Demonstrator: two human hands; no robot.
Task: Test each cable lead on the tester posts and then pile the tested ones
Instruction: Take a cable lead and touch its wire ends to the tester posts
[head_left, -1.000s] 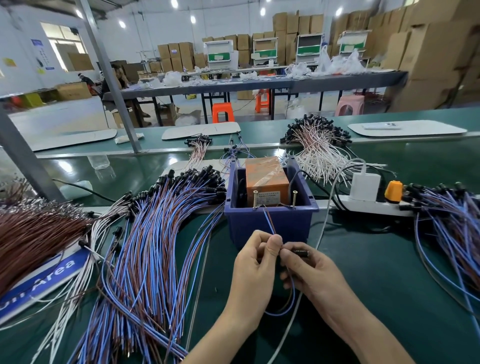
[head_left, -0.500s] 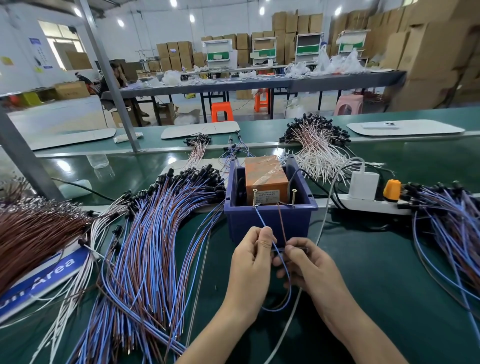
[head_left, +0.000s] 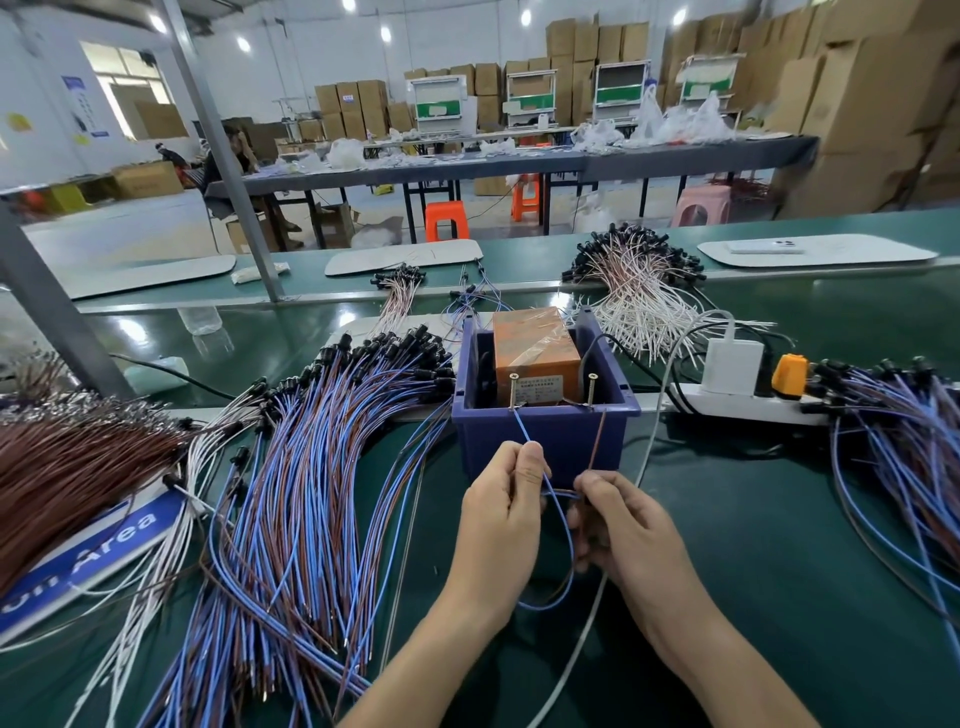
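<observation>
An orange tester (head_left: 535, 353) sits in a blue bin (head_left: 545, 431) with two screw posts, the left post (head_left: 513, 391) and the right post (head_left: 591, 389), at its front. My left hand (head_left: 501, 519) pinches the blue lead (head_left: 524, 428), whose tip touches the left post. My right hand (head_left: 623, 525) pinches the brown lead (head_left: 598, 439), which reaches up toward the right post. The cable's loop (head_left: 563, 571) hangs between my hands. A big pile of blue and brown cables (head_left: 311, 493) lies to the left, another pile (head_left: 904, 441) to the right.
A white power strip (head_left: 748, 405) with a white charger (head_left: 732, 366) and an orange plug (head_left: 789, 369) lies right of the bin. White-wired cables (head_left: 634, 296) lie behind it. Brown wires (head_left: 67, 467) and a blue sign (head_left: 88, 556) are at far left. A slanted metal post (head_left: 52, 306) stands left.
Both hands rose from in front of the bin and spread the two leads apart. The blue lead's tip now reaches the left post, the brown lead rises toward the right one.
</observation>
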